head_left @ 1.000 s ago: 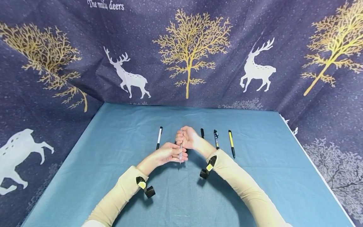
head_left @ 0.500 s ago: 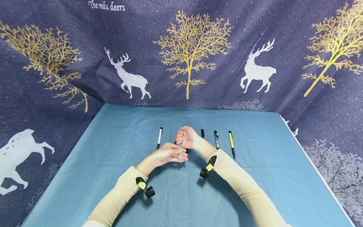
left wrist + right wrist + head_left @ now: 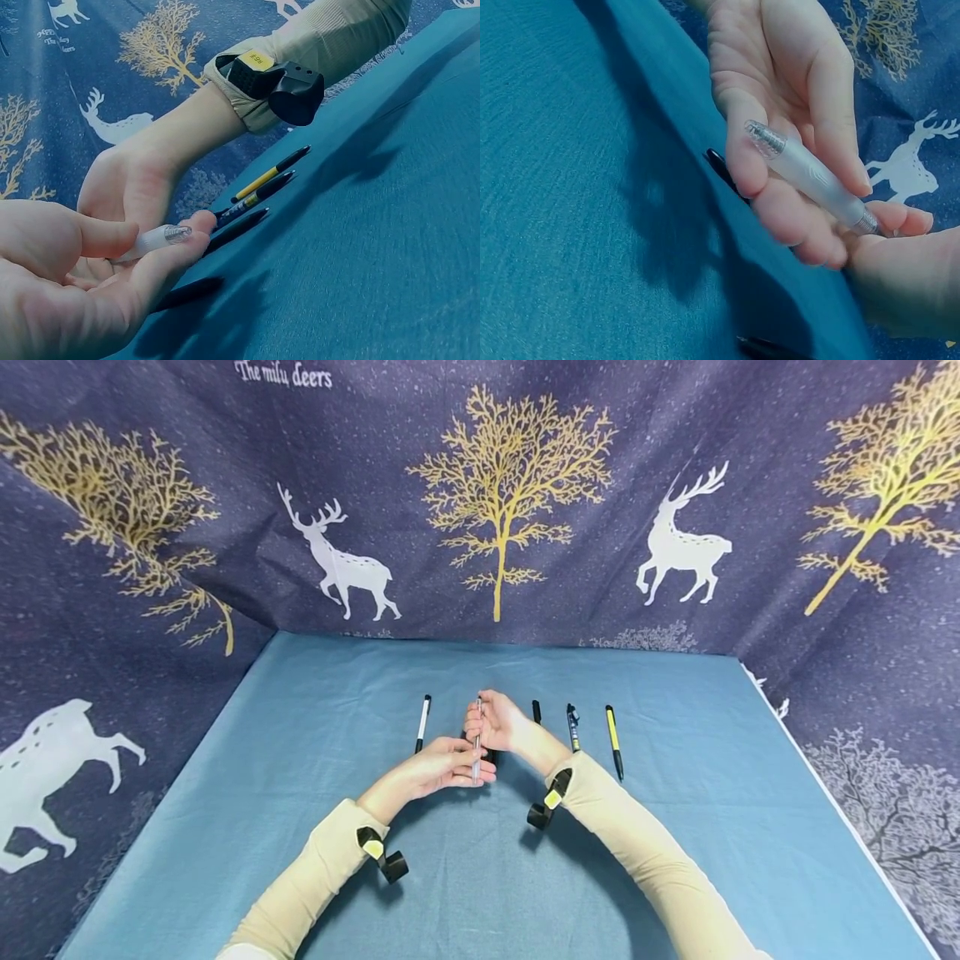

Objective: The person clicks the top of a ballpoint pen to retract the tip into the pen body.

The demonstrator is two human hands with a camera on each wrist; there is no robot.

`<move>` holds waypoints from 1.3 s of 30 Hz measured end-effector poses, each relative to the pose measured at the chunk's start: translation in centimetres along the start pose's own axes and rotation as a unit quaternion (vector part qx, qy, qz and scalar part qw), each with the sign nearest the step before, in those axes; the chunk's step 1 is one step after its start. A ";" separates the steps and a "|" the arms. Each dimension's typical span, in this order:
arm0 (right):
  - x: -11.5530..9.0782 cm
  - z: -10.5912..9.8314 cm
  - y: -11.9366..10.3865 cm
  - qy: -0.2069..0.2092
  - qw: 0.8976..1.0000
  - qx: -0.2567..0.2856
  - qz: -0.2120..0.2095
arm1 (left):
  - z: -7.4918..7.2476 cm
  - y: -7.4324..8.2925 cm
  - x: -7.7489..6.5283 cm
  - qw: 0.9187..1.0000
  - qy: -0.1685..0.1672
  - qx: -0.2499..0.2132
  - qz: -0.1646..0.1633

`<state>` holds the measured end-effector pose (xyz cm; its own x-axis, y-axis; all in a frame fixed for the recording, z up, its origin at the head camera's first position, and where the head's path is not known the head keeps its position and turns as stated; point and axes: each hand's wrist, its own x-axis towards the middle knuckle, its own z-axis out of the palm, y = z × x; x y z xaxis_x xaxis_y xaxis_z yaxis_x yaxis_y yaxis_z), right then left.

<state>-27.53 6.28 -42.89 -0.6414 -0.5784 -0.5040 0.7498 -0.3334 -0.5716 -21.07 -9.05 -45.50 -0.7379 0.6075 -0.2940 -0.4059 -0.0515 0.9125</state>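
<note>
A clear, frosted pen with a silvery tip (image 3: 477, 762) is held between both hands above the middle of the table, its tip toward the person. My left hand (image 3: 437, 768) pinches the tip end, thumb on top and fingers beneath, as the right wrist view shows on the frosted grip (image 3: 817, 178). Farther back, the curled fingers of my right hand (image 3: 501, 720) hold the upper barrel, which is mostly hidden in the wrist views. Below the hands lies a black pen (image 3: 186, 294), largely covered by them in the head view.
Left of the hands lies a white and black pen (image 3: 423, 723). On the right lie a black pen (image 3: 536, 711), a dark patterned pen (image 3: 573, 727) and a yellow and black pen (image 3: 613, 740). A printed curtain (image 3: 480, 635) borders the blue tablecloth (image 3: 480, 893).
The held pen has shifted slightly away from the person, its tip now nearer the left fingers. Both hands keep their hold and have barely moved.
</note>
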 end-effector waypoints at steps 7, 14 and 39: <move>0.1 0.0 0.0 0.006 1.000 -0.004 -0.005 | -0.4 -0.2 0.0 0.999 0.030 0.028 -0.012; 0.3 0.0 -0.1 0.019 1.000 0.007 -0.020 | -1.0 -0.2 -0.1 0.996 0.084 0.040 0.001; 0.6 0.1 0.3 0.057 0.997 -0.045 -0.033 | -1.7 -0.2 0.4 0.984 0.165 0.059 -0.009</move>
<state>-27.63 5.78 -43.31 -0.7074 -0.4665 -0.5310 0.6906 -0.2964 -0.6597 -22.24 -10.17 -46.27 -0.8746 0.3155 -0.3682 -0.3684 0.0613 0.9276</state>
